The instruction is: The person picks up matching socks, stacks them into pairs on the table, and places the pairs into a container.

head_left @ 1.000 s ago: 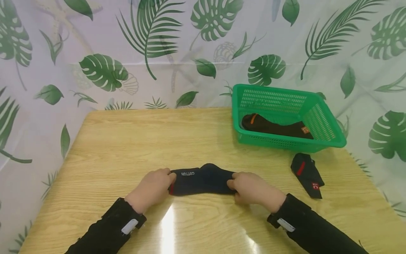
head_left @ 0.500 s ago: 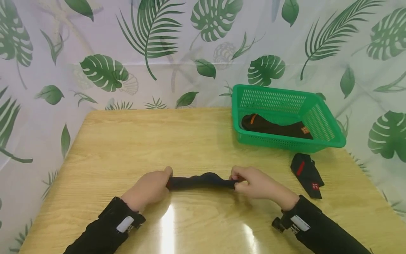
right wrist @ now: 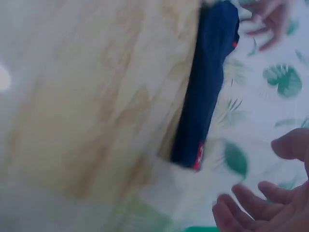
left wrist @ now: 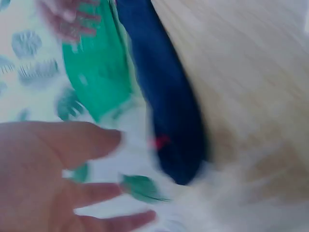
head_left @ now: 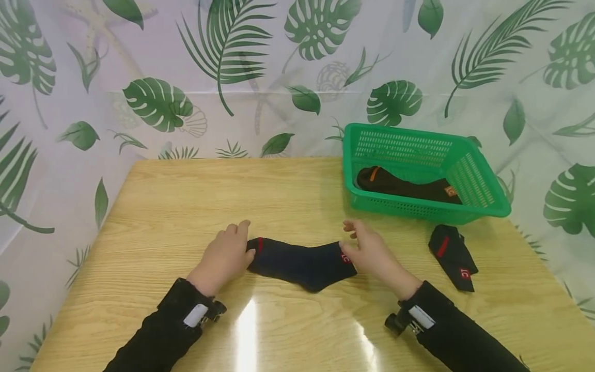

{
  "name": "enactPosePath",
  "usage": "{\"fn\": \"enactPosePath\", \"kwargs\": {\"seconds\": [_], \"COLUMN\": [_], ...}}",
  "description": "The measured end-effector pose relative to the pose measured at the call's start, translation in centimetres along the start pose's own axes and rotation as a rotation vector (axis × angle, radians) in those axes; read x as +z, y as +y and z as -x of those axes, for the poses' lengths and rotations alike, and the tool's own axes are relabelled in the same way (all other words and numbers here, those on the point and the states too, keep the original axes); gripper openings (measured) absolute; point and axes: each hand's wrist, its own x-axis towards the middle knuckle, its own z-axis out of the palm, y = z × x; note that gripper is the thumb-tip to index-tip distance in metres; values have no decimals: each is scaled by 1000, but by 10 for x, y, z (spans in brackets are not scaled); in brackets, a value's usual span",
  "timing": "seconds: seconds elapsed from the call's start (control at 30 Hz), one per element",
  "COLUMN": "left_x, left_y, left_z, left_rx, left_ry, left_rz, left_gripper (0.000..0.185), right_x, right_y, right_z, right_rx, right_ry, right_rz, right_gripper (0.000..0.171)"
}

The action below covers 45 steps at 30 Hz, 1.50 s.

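A navy sock [head_left: 302, 263] lies flat across the middle of the wooden table, its heel bulging toward the person and a red LC label at its right end. My left hand [head_left: 225, 256] is beside the red-striped toe; in the left wrist view the thumb and fingers [left wrist: 96, 193] are spread apart, off the sock. At the labelled cuff is my right hand [head_left: 374, 253], its fingers loosely bent and holding nothing. The right wrist view shows that hand [right wrist: 270, 193] apart from the sock [right wrist: 200, 96].
A green plastic basket [head_left: 427, 209] stands at the back right with a dark brown sock [head_left: 404, 185] inside. In front of it lies a folded dark sock [head_left: 453, 258] with red marks. A leaf-print cloth [head_left: 260, 119] hangs behind the table.
Both hands gripped the navy sock by its ends, and it has flipped over: the COTTON lettering no longer shows and the heel points toward the person. Both hands have let go.
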Motion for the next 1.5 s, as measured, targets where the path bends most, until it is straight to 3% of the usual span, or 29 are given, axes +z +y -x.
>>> {"fn": "enactPosePath", "kwargs": {"seconds": [0.1,0.23,0.33,0.47,0.57,0.73,0.83,1.07,1.2,1.3,1.4,1.5], "left_x": [2,9,12,14,16,16,18,24,27,26,22,17], "left_y": [21,50,61,62,58,50,45,41,40,37,34,31], "left_z": [7,6,-3,-13,-16,-17,-17,-22,-20,-13,-4,3], "left_rx": [44,58,-10,-81,-122,-196,-200,-190,-146,-94,-56,-44], "left_ry": [87,117,18,-188,-246,-258,-280,-293,-245,-176,-91,-22], "left_rz": [-251,-384,-411,-404,-346,-256,-275,-297,-334,-362,-336,-273], "left_gripper": [45,26,37,63,72,86,89,86,81,76,71,67], "right_x": [7,23,37,47,47,42,40,35,23,7,-17,-47], "right_y": [-22,-44,-52,-59,-62,-61,-56,-39,-29,-17,3,34], "right_z": [5,7,5,4,3,0,0,2,0,3,10,23], "right_rx": [-45,-64,-56,-23,17,63,54,-17,-48,-73,-52,78], "right_ry": [9,-63,-98,-171,-253,-365,-404,-390,-401,-336,-180,-43], "right_rz": [283,591,768,932,1009,1015,962,756,585,507,533,589], "right_gripper": [41,36,52,75,84,92,95,95,86,76,56,30]}}
